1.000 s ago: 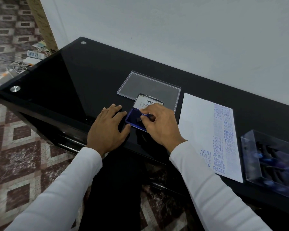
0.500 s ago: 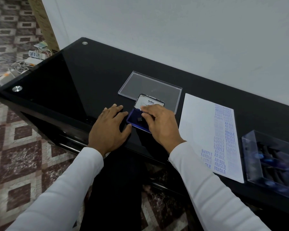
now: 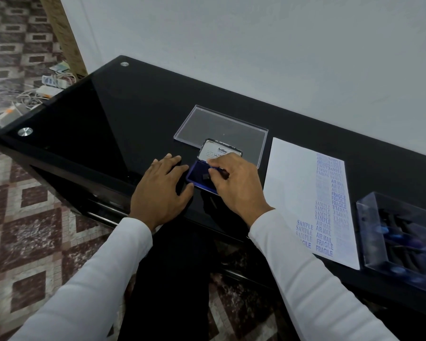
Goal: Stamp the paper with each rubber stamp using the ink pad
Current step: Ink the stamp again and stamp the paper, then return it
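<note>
The blue ink pad [image 3: 197, 175] lies open on the black glass table [image 3: 123, 114], its lid [image 3: 219, 151] tipped back with a white label. My right hand [image 3: 234, 183] pinches a small dark rubber stamp [image 3: 206, 177] and holds it down on the pad. Flat on the table just left of the pad rests my left hand [image 3: 161, 185], its thumb touching the pad's edge. The white paper [image 3: 293, 183] lies to the right, with blue SAMPLE, AIR MAIL and FRAGILE prints down its right side.
A clear plastic lid [image 3: 221, 126] lies behind the ink pad. A clear box [image 3: 403, 239] with several dark stamps stands at the right edge, next to the paper. Cables and power strips [image 3: 44, 87] lie on the tiled floor at the left.
My right hand's fingers have shifted slightly on the stamp over the pad. The left hand stays put.
</note>
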{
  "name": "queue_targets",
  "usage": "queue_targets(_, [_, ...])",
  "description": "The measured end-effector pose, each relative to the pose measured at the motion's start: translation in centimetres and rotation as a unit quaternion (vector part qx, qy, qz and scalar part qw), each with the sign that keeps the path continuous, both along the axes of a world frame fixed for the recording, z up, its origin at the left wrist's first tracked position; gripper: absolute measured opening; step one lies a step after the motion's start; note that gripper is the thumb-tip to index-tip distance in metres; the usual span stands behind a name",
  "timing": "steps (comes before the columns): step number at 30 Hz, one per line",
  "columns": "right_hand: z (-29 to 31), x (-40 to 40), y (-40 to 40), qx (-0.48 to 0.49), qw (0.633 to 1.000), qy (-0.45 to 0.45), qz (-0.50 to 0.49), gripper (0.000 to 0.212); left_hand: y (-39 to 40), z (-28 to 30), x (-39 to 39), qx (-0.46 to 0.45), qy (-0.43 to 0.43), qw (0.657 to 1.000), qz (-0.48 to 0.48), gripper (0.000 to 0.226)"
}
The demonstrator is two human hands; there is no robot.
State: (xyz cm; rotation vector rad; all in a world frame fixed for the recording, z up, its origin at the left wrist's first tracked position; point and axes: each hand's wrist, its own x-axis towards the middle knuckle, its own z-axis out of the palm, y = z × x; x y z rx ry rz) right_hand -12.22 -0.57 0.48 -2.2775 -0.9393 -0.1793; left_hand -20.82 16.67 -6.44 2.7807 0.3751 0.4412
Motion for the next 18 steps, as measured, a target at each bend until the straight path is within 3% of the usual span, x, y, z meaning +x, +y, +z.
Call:
queue_targets(12, [-0.6, 0.4, 0.0, -0.002, 1.000, -0.027, 0.011, 0.024, 0.1, 0.3, -0.1, -0.014, -0.003, 1.000, -0.009, 0.055])
queue_targets(18, [-0.5, -0.4, -0.5, 0.066, 0.997, -0.024, -0.019, 0.022, -0.2, 1.5, -0.2, -0.081, -0.010, 0.997, 0.001, 0.071])
